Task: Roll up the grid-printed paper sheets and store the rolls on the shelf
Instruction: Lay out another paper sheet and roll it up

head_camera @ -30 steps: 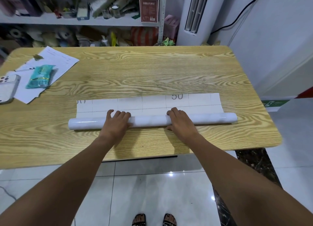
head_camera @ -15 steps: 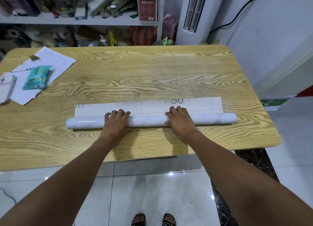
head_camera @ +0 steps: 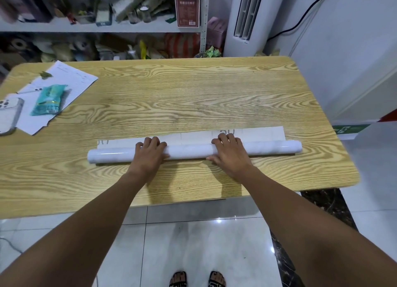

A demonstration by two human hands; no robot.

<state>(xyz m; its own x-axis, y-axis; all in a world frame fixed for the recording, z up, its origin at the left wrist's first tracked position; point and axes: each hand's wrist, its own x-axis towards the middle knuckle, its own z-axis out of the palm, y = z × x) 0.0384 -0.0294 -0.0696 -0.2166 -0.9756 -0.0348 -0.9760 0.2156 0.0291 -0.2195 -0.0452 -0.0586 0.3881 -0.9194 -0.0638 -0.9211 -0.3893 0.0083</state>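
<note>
Palms down on the roll (head_camera: 193,151), my left hand (head_camera: 149,155) and right hand (head_camera: 231,155) press it flat-fingered, gripping nothing, on the wooden table (head_camera: 193,97). At twelve o'clock from the roll, a thin strip of grid-printed sheet (head_camera: 257,133) lies unrolled; the shelf (head_camera: 90,26) stands beyond the table's far edge; phone (head_camera: 8,114) and teal packet (head_camera: 48,99) sit at ten o'clock.

Both hands (head_camera: 150,155) (head_camera: 231,154) flat on paper roll (head_camera: 193,151), table (head_camera: 193,97).
</note>
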